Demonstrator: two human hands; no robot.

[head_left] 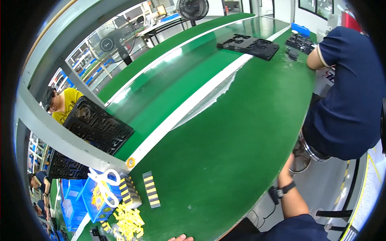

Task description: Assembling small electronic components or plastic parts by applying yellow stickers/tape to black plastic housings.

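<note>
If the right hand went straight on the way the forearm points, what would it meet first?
Probably the metal stool under the seated co-worker. The right hand reaches up below the table edge toward it; depth is unclear.

Bright overhead light; white glare streaks on green table [225, 132]; heavy fisheye bending, black vignette at rim.

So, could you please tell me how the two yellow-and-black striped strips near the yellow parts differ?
The left strip lies beside the blue bin, its near end among the yellow parts; the right strip lies alone on the green table. The left one looks thicker, the right one flat. Both carry the same stripes and lie roughly parallel.
</note>
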